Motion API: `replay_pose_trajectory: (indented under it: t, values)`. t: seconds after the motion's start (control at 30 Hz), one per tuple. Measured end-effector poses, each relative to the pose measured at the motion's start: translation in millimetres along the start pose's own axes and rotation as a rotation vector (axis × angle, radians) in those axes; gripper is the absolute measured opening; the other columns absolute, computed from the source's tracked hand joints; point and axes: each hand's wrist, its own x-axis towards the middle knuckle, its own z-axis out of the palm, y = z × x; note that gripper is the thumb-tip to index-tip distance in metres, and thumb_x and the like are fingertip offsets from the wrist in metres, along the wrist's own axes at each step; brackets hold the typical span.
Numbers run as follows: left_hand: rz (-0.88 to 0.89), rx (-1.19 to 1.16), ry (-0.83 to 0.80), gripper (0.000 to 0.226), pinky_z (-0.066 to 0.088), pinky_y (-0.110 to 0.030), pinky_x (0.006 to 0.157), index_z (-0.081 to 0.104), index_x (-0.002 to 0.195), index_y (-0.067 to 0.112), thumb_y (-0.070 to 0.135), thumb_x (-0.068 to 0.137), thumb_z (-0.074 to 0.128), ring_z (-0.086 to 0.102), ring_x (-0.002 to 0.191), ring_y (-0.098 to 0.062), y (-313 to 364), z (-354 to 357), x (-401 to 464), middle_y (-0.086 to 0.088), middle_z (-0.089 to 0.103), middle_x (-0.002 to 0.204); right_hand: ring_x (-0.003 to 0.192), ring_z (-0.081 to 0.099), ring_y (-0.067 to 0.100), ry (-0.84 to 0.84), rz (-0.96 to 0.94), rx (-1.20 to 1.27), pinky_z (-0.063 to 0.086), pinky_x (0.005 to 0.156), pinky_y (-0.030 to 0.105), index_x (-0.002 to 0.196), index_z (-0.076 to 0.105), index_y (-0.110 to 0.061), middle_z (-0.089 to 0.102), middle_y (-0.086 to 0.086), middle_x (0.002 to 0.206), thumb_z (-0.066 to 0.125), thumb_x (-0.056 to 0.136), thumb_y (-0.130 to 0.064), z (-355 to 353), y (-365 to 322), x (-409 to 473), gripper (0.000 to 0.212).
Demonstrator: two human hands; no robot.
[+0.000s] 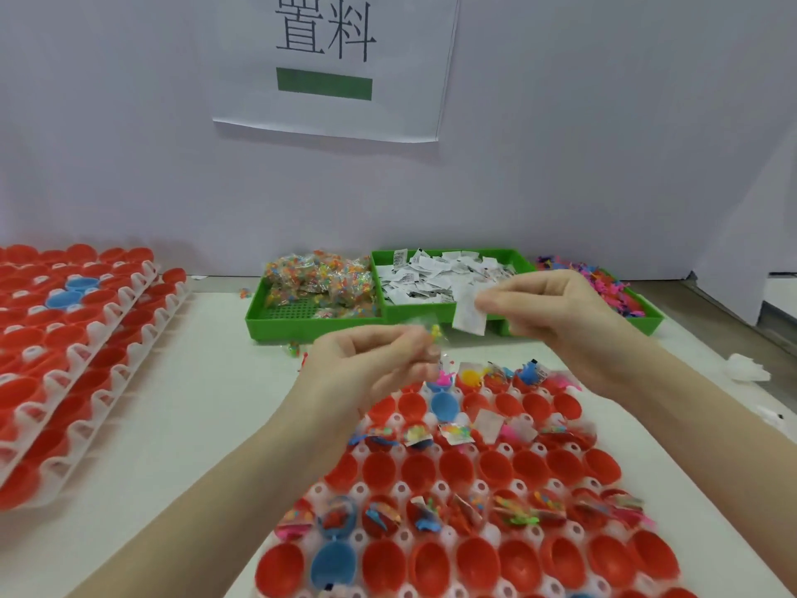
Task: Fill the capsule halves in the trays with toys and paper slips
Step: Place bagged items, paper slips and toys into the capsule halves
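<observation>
paper slip (pixel 469 315) pinched in right hand (pixel 556 312) grip, above tray (pixel 575 530)

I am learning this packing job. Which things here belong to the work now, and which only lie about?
In use: paper slip in right hand; toy packet in left hand; capsule tray; green bins.

Lying about: stacked trays; wall sign; crumpled white scrap.

Two hands (pixel 371 360) (pixel 556 312), three green bins (pixel 310 325) (pixel 435 310) (pixel 642 317), one wall sign (pixel 336 66), two stacked trays (pixel 86 338), one front tray (pixel 453 468).
</observation>
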Motion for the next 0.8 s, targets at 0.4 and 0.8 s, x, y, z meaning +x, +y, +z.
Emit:
replay_pose_trajectory:
  t: [0.4, 0.8]
  values:
    - [0.067, 0.169, -0.19, 0.015, 0.052, -0.015, 0.065, 0.075, 0.081, 0.012, 0.022, 0.074, 0.067, 0.071, 0.071, -0.013, -16.9, 45.5, -74.1, -0.002, 0.073, 0.076, 0.041, 0.023, 0.004, 0.18, -0.154, -0.246, 0.025, 0.044, 0.013, 0.072, 0.072, -0.013, 0.027, -0.009, 0.039, 0.072, 0.068, -0.029, 13.9, -10.0, -102.4, 0.016]
    - [0.067, 0.239, -0.115, 0.007, 0.05, -0.012, 0.058, 0.073, 0.075, 0.009, 0.009, 0.079, 0.067, 0.068, 0.06, -0.011, -22.0, 63.1, -94.5, -0.004, 0.072, 0.07, 0.084, 0.068, 0.009, 0.082, -0.072, 0.288, 0.053, 0.073, 0.018, 0.118, 0.053, -0.017, 0.073, 0.0, 0.088, 0.048, 0.077, -0.015, 0.4, -7.1, -134.1, 0.041]
